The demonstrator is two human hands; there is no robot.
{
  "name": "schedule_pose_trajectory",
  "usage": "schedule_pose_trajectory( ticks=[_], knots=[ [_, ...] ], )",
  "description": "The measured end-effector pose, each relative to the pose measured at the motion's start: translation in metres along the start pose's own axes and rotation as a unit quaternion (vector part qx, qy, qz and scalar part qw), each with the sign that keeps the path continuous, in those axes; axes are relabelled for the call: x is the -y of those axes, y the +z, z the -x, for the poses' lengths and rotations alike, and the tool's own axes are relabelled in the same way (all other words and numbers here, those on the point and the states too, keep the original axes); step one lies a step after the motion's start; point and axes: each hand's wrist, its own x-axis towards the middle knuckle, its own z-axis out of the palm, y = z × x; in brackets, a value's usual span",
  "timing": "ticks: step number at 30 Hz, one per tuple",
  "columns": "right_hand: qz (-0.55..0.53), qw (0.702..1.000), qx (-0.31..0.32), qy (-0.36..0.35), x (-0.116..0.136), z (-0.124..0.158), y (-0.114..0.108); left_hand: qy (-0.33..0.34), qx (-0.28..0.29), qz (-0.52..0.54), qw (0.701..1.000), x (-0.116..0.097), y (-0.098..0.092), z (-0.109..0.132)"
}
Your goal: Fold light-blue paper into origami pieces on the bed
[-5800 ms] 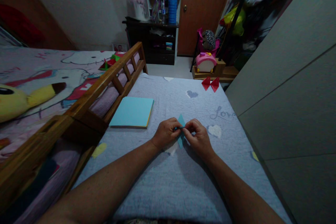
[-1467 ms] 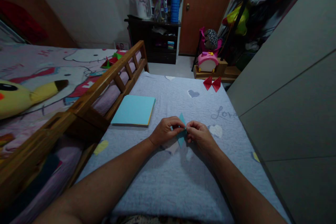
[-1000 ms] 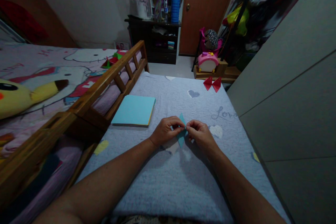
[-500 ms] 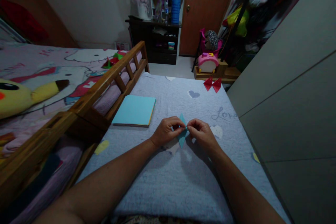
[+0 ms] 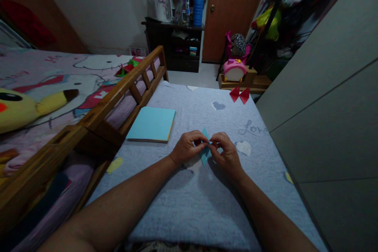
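Head view, right hand (image 5: 226, 155): arched higher than in the last earlier frame, with a rounder gap behind the tips of thumb and index; pinched narrow at those tips, apparently holding a small bit of the paper's right side.
Left hand (image 5: 186, 147): hardly shifted; pinched narrow too, with thumb and index reaching in from the left across the paper's middle, and holding it there.
Folded blue paper (image 5: 204, 158): between both hands, over the middle of the patterned cover (image 5: 177, 212); cannot tell whether touching it or just above.
Long axis: running near to far, with one pointed tip beyond the fingers and one on the near side; crossed at the waist by both pinches, so roughly square to the line from hand to hand.
Nearer hand: left, overlapping the paper's body; right, only at the right edge, almost fingertip to fingertip with the left.
Pinched spot: too small and too covered to tell fold from flap.
Blue-topped paper stack (image 5: 152, 124): farther left, beside the wooden rail (image 5: 121, 91), well apart from the hands.
Red folded papers (image 5: 234, 94): at the far right edge, side by side.
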Motion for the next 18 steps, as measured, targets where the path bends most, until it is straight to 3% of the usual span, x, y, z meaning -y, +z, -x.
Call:
schedule_pose_trajectory(
  ticks=[18],
  knots=[
    [0.027, 1.000, 0.003, -0.003, -0.0010, 0.0000, -0.0007, -0.008, 0.006, 0.001, 1.000, 0.0003, -0.0003, 0.0006]
  ],
)
